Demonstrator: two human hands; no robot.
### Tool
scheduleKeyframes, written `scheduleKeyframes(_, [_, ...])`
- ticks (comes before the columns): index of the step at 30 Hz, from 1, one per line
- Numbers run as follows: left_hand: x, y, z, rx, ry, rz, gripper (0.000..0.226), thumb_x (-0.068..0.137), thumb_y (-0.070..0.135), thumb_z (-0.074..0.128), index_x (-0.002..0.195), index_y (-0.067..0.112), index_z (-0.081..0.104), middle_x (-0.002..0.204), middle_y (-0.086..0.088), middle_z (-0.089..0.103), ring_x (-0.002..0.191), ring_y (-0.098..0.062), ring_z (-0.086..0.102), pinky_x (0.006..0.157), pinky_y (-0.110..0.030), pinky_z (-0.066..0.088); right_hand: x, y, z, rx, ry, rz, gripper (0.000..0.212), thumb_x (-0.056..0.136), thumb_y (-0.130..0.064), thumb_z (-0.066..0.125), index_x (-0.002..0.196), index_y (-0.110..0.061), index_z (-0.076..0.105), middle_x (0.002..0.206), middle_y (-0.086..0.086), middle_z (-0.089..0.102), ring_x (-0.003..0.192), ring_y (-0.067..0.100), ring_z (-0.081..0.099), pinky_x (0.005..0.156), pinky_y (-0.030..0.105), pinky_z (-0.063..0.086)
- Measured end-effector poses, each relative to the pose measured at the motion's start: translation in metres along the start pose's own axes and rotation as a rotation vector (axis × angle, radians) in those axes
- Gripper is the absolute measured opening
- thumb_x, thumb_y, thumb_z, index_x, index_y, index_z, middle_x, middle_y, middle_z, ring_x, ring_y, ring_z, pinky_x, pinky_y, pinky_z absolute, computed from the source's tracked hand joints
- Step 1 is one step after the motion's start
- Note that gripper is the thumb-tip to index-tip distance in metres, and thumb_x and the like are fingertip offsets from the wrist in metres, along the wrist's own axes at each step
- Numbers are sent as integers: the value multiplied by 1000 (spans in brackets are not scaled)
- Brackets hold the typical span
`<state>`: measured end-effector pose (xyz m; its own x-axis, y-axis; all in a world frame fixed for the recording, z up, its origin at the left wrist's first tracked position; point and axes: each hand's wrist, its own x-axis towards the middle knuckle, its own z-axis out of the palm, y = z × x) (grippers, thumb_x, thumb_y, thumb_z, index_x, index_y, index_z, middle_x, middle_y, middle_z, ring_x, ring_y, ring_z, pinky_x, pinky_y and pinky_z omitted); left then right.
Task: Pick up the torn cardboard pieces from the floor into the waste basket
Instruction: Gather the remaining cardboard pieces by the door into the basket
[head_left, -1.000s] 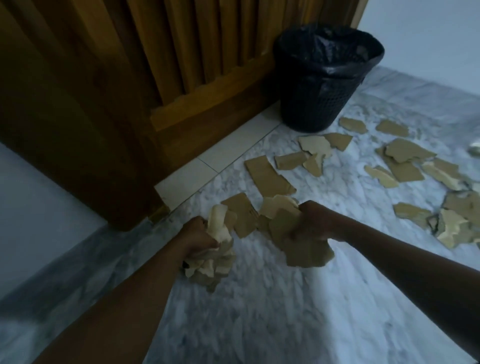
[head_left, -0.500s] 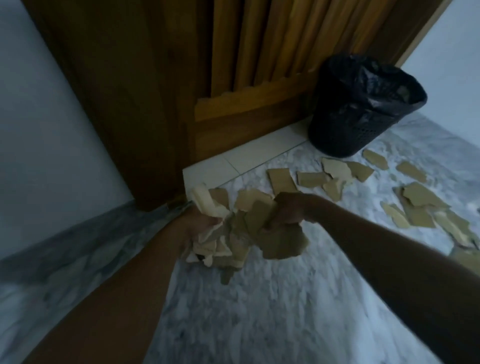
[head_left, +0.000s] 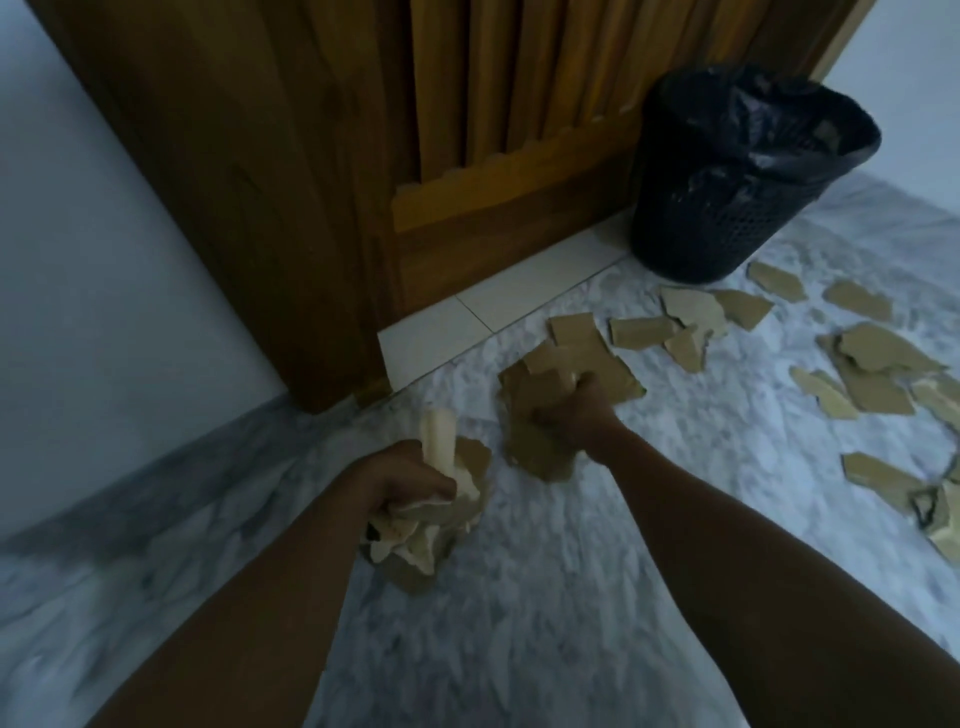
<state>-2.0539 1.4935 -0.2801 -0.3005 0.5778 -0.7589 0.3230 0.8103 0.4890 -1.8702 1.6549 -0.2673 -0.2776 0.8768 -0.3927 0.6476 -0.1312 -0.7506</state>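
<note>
- Cardboard pieces (head_left: 878, 392) scattered loose on marble floor (head_left: 519, 613), near waste basket (head_left: 696, 234).
- Left grip (head_left: 410, 483) clenched round pale crumpled bundle (head_left: 431, 530).
- Right grip (head_left: 576, 410) clenched round brown wad (head_left: 535, 447), nearer the basket.
- Basket upright, black liner, beside wooden door (head_left: 311, 156).

The cardboard (head_left: 872, 384) is matt brown paperboard, its torn edges rough and paler (some scraps show a cream inner ply). The floor (head_left: 519, 597) looks like white marble veined with grey, smooth with a soft sheen. The door (head_left: 493, 104) is warm brown wood, ribbed and lightly varnished. The sill (head_left: 467, 327) is smooth pale tile. The basket (head_left: 717, 228) is matt black plastic mesh; its bag (head_left: 769, 119) is thin, crinkled, glossy film. The wall (head_left: 78, 260) is matt paint.
</note>
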Motion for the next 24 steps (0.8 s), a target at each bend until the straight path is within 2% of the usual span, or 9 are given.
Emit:
scheduleKeyframes(2, [-3,3,11,138,25,43,98,65,39,85,143,13,32,139,-10,46,121,-31,52,93,-38,50,3,1,-17,115,55,-21,71,70,-11,87,127,-5,46,119,7,54,104,21,54,83,40,51])
scheduleKeyframes(6, [-1,4,30,207,128,118,99,60,30,92,134,12,28,137,-13,49,123,-30,52,94,-40,50,12,10,-48,234,134,101,74,66,-22,89,129,-10,53,122,8,62,110,30,62,87,49,56])
scheduleKeyframes(9, [1,17,32,225,147,93,111,57,31,93,140,7,23,141,-14,45,127,-30,49,97,-38,47,16,21,-57,191,148,200,67,67,-26,89,123,-6,58,117,11,64,103,32,64,82,52,58])
scheduleKeyframes(13, [10,36,32,380,157,17,130,55,42,93,147,0,12,149,-18,30,136,-31,37,104,-37,43,25,23,-56,64,153,216,62,67,-32,86,116,-4,61,110,14,67,98,34,66,77,54,59])
scheduleKeyframes(15, [14,40,32,459,183,-19,128,57,48,91,146,1,13,149,-18,23,138,-33,31,107,-38,38,34,16,-56,34,160,243,71,66,-38,85,122,-4,57,115,14,64,102,36,64,75,54,59])
scheduleKeyframes(18, [14,42,36,575,252,-29,116,66,51,84,145,3,14,147,-18,23,136,-33,28,110,-38,32,58,11,-53,-61,118,265,101,48,-53,82,133,-8,51,126,13,56,112,37,57,80,52,58])
scheduleKeyframes(20, [19,40,38,572,275,-50,115,63,49,87,144,6,17,146,-18,25,134,-33,30,108,-38,33,66,6,-50,-145,94,287,99,58,-53,81,139,-8,45,134,13,50,119,36,52,85,50,57])
scheduleKeyframes(22, [23,38,38,531,289,-78,122,55,50,90,143,8,17,146,-18,26,134,-34,31,105,-39,36,66,6,-42,-293,92,274,87,78,-50,73,144,-6,37,140,16,43,127,36,46,101,48,48])
scheduleKeyframes(24, [26,36,35,506,260,-91,130,50,52,92,145,8,14,147,-17,27,135,-35,29,106,-41,36,68,11,-30,-390,88,254,82,83,-52,67,145,-8,36,142,15,43,130,33,43,107,43,39])
